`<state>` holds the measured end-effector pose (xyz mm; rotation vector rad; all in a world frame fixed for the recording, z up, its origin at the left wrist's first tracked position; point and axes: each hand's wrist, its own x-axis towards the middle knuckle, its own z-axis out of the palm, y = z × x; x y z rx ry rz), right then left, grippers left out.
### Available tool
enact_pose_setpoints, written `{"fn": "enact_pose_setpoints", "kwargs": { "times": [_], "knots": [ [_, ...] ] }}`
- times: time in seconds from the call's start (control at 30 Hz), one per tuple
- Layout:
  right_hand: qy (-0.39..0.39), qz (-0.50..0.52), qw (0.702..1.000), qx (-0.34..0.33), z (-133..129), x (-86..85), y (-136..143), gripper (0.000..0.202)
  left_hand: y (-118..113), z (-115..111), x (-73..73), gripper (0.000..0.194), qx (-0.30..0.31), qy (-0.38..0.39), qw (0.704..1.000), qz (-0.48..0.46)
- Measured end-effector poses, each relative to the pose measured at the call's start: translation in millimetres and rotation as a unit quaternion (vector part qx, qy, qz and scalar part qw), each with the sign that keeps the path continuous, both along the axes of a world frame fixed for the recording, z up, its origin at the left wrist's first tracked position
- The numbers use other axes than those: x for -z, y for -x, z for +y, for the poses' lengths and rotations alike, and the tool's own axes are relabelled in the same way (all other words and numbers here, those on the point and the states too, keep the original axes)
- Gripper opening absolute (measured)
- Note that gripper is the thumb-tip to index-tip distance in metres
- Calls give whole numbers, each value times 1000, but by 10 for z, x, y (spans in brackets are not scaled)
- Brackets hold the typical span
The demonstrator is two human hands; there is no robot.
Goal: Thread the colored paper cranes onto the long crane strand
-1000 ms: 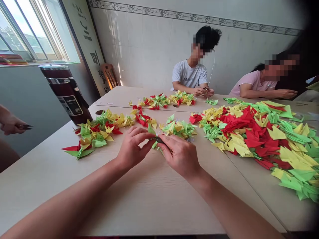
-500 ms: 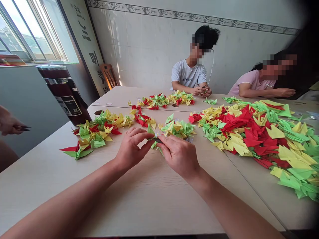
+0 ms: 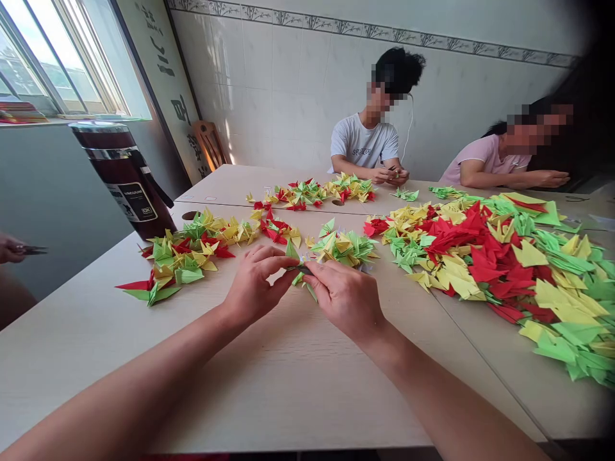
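Observation:
Over the middle of the table, my left hand (image 3: 257,280) pinches a green folded paper crane (image 3: 291,250) between thumb and fingers. One wing of it sticks up beside the fingertips, and the rest is partly hidden. My right hand (image 3: 346,296) is closed around a slim dark tool that looks like tweezers (image 3: 302,269). Its tip meets the crane at the left fingertips. Just behind my hands lies a small pile of green and yellow paper cranes (image 3: 348,248).
A large heap of red, yellow and green folded papers (image 3: 500,269) covers the right side. More cranes (image 3: 192,246) lie at left, near a dark vacuum flask (image 3: 127,182). Two people sit across the table (image 3: 230,390). At the left edge another person's hand (image 3: 10,248) holds a pointed tool.
The other person's hand at the left edge has moved further left with its tool. My own hands stay nearly still on the crane.

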<state>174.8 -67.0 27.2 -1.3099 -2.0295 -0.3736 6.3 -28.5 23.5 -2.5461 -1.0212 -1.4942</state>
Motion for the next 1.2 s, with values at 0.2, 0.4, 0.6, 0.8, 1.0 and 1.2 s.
{"fn": "enact_pose_setpoints", "kwargs": {
  "times": [0.2, 0.4, 0.6, 0.8, 1.0, 1.2],
  "knots": [
    [1, 1, 1000, 0, 9, 8, 3, 20, -6, -17, -13, 9, 10, 56, 998, -25],
    [11, 147, 987, -64, 40, -1, -2, 26, -48, -3, -27, 8, 118, 391, 850, -332],
    [25, 216, 969, -114, 44, 0, 12, 26, -47, 55, -44, 5, 227, 601, 549, -534],
    [14, 199, 973, -118, 15, -18, 14, 24, -41, 26, -62, 11, 258, 603, 516, -551],
    [41, 206, 973, -100, 28, 10, 27, 22, -73, -15, -57, 15, 276, 595, 513, -554],
    [77, 217, 968, -96, 54, 49, 47, 20, -121, -78, -10, 14, 298, 608, 507, -533]
  ]
}}
